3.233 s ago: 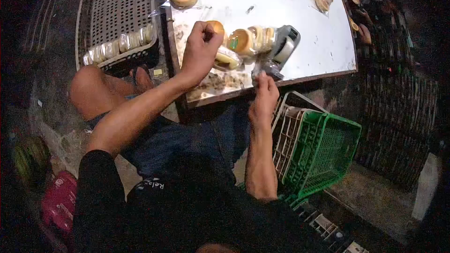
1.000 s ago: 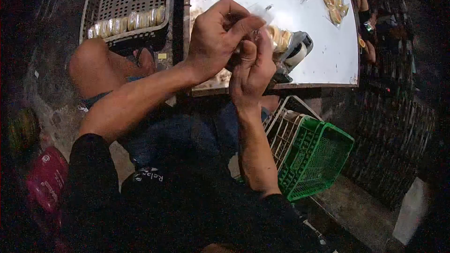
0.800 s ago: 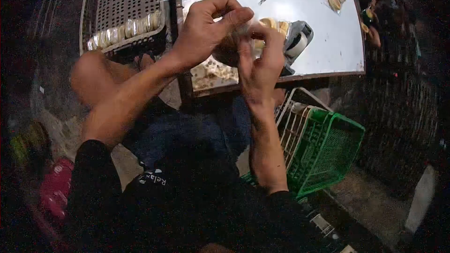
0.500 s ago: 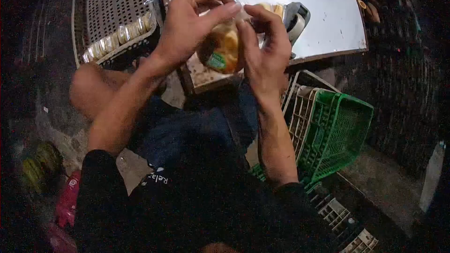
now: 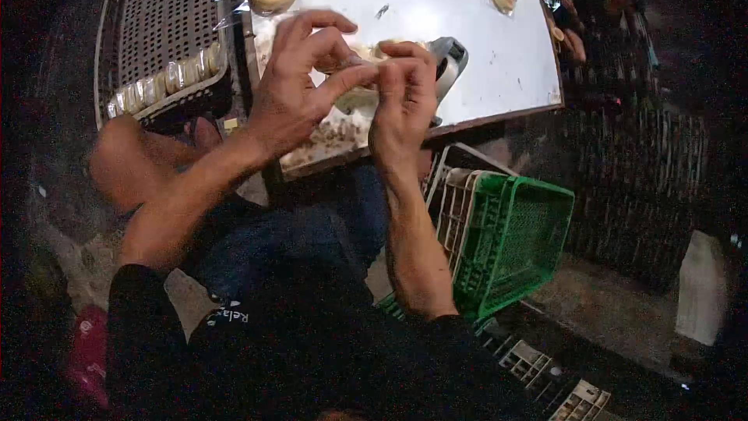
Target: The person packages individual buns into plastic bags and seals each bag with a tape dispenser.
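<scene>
Both hands have drawn closer together above the tabletop [image 5: 499, 47]. The left hand [image 5: 300, 78] and right hand [image 5: 401, 101] now pinch the wrapped bun [image 5: 357, 97], grip pressed tight. The bun is mostly hidden now.

The left hand [image 5: 300, 82] and right hand [image 5: 401, 101] cover most of the bag [image 5: 354, 97] pinched between them; its contents cannot be made out. The dispenser [image 5: 450, 62] is half hidden behind the right hand. The tray [image 5: 167, 23] and table [image 5: 483, 47] are cut off by the top edge.
</scene>
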The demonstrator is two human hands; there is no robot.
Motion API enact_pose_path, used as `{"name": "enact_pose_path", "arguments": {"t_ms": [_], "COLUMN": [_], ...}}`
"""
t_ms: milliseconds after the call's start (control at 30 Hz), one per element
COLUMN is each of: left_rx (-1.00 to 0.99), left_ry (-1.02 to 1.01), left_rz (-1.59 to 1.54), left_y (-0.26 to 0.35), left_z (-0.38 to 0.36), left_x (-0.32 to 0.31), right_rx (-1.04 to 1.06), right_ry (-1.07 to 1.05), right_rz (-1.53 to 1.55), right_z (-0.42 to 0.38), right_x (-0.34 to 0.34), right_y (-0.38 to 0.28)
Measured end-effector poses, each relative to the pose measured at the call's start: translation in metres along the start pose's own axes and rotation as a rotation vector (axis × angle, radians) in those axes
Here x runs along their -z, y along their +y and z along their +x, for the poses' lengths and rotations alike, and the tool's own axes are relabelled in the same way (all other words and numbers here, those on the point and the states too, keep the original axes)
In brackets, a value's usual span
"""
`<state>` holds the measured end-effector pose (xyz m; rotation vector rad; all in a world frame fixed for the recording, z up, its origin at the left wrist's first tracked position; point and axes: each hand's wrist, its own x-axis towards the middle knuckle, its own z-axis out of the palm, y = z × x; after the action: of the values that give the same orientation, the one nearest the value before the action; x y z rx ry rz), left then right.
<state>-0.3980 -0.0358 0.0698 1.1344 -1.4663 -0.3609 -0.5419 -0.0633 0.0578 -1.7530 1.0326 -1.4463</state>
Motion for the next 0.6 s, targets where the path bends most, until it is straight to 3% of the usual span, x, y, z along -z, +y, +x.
{"name": "enact_pose_path", "arguments": {"t_ms": [33, 100, 133, 233, 300, 367, 400, 433, 500, 600], "left_rx": [0.178, 0.55, 0.413, 0.404, 0.458, 0.47, 0.442, 0.361, 0.465, 0.47], "left_ry": [0.045, 0.108, 0.251, 0.206, 0.135, 0.1, 0.107, 0.1, 0.051, 0.07], "left_rz": [-0.15, -0.44, -0.578, -0.467, -0.448, -0.421, -0.425, -0.313, -0.392, -0.39], "left_y": [0.004, 0.01, -0.004, -0.009, -0.008, -0.015, -0.022, -0.024, -0.023, -0.031], "left_z": [0.002, -0.002, -0.006, -0.008, -0.004, -0.01, -0.014, -0.014, -0.016, -0.017], "left_x": [-0.004, -0.008, -0.018, -0.006, 0.0, -0.009, -0.018, -0.021, -0.021, -0.026], "right_rx": [-0.212, -0.224, -0.228, -0.213, -0.339, -0.567, -0.643, -0.673, -0.73, -0.642], "right_ry": [0.067, 0.228, 0.312, 0.443, 0.433, 0.214, 0.236, 0.213, 0.182, 0.311], "right_rz": [0.341, 0.349, 0.354, 0.037, -0.579, -0.655, -0.365, -0.343, -0.304, -0.264], "right_z": [-0.002, -0.007, -0.009, -0.016, -0.039, -0.052, -0.052, -0.042, -0.028, -0.042], "right_x": [-0.006, -0.025, -0.031, 0.024, 0.095, 0.119, 0.127, 0.125, 0.124, 0.125], "right_y": [-0.006, -0.027, -0.033, -0.012, 0.062, 0.095, 0.119, 0.123, 0.125, 0.092]}}
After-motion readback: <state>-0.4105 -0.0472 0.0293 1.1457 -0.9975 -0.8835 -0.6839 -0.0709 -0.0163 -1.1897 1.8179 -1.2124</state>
